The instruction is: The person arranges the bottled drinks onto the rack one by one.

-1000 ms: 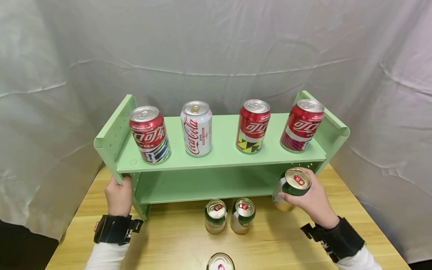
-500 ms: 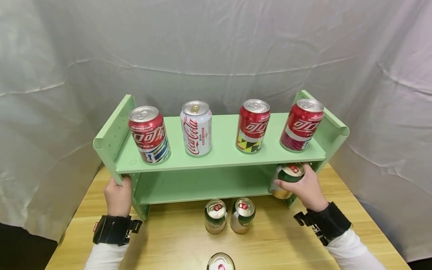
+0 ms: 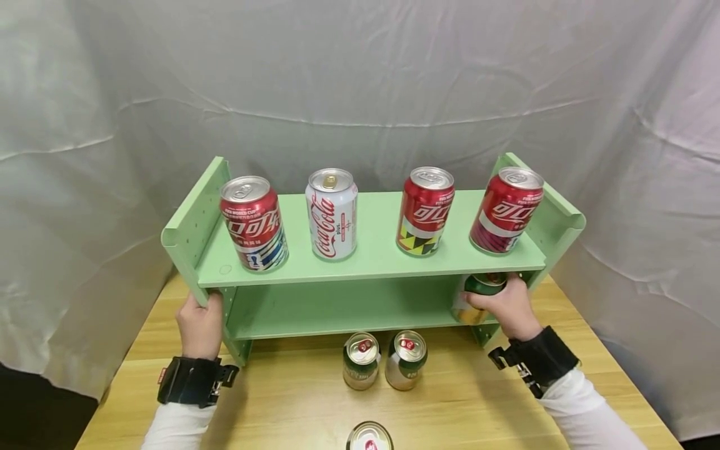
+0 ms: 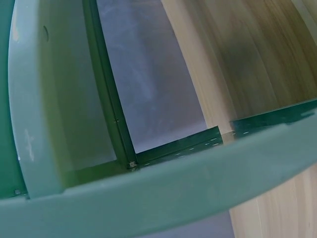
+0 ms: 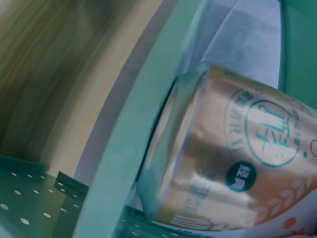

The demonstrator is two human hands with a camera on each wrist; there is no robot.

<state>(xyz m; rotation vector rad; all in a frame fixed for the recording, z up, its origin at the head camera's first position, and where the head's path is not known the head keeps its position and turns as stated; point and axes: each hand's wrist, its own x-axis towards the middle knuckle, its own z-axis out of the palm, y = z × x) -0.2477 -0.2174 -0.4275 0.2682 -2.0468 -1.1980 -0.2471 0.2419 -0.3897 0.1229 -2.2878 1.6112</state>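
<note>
From the head view, the right hand [image 3: 506, 306] grasps a green-and-gold can [image 3: 475, 297] at the right end of the green shelf's [image 3: 371, 256] lower tier, close under the upper board. The left hand [image 3: 201, 325] clasps the shelf's left front edge (lower tier otherwise open).

Left wrist view: only shelf edges [image 4: 163, 198] and wooden table [image 4: 247, 64].

Right wrist view: the can [image 5: 233, 163] sits just behind the shelf's front lip.

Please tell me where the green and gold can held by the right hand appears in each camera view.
Head: green and gold can at the lower shelf's right end, gripped by the right hand.
Left wrist: not in it.
Right wrist: can fills the right half.
Shared landmark: green shelf.
</note>
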